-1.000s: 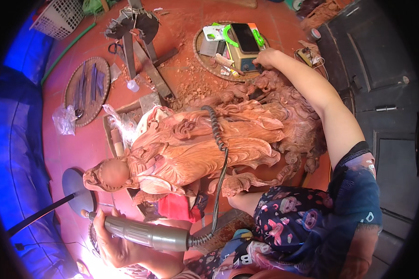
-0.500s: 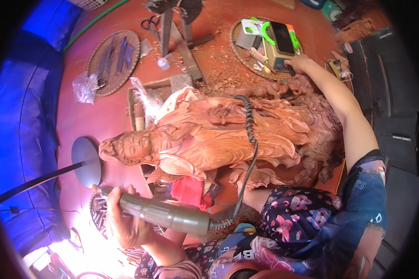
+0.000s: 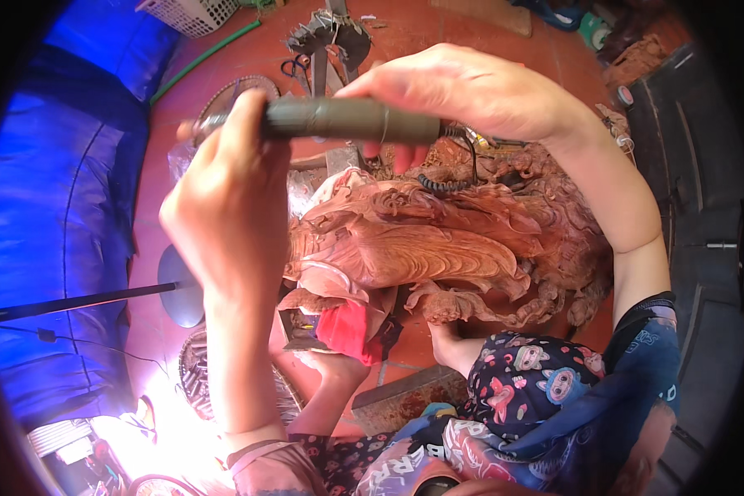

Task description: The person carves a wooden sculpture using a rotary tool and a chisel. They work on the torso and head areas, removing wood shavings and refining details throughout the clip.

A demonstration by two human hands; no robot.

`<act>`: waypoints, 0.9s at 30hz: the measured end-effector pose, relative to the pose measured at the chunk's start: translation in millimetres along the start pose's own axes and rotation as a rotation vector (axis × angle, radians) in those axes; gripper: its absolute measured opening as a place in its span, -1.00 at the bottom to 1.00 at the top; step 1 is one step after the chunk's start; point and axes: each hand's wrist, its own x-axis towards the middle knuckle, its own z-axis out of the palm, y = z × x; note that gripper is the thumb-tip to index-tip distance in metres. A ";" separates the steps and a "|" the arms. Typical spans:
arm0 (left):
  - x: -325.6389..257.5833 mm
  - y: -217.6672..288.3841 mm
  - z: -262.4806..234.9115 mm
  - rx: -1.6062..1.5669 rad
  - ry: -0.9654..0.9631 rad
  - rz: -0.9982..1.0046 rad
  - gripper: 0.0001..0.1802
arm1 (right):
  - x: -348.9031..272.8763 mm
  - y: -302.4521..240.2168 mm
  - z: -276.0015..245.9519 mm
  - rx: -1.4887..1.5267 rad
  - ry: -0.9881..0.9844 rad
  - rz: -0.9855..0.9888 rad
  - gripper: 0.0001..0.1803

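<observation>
A dark grey-green rotary carving handpiece (image 3: 351, 120) is held up level above the far side of the workpiece. My left hand (image 3: 231, 194) is closed around its tip end, where a small bit or collet shows blurred. At the cable end, my right hand (image 3: 488, 95) arches over the body, thumb side along the top and fingertips showing below it. A black coiled cable (image 3: 442, 183) hangs from that end onto the wood. Beneath lies a large reddish-brown carved wooden statue (image 3: 413, 248) with flowing robes; my left hand and wrist hide its head.
A red cloth (image 3: 345, 331) lies by the statue's near side. Left are a dark round lamp disc (image 3: 178, 285), a basket of metal bits (image 3: 197, 380) and blue sheeting (image 3: 66, 198). Scissors (image 3: 296, 68) and a metal stand lie beyond. A dark cabinet (image 3: 711, 190) borders the right.
The handpiece has risen from the lower left to the far middle in my left hand. My right hand has left the box on the round woven tray and come onto the handpiece.
</observation>
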 end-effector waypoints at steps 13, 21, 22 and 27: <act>-17.0 -11.1 -76.2 -0.131 -0.134 0.346 -0.54 | -44.6 -34.1 -55.5 -1.297 0.359 -0.267 -0.61; -53.2 -49.0 -108.2 -0.077 -0.219 0.142 -0.53 | -11.0 30.7 -51.6 -1.040 0.430 -0.242 -0.62; -58.6 -48.1 -103.6 -0.097 -0.219 0.105 -0.54 | -3.9 38.0 -39.3 -0.765 0.429 -0.102 -0.62; -89.6 -49.6 -54.4 -0.296 -0.254 0.037 -0.52 | 38.1 52.2 -19.5 0.577 0.257 -0.423 -0.61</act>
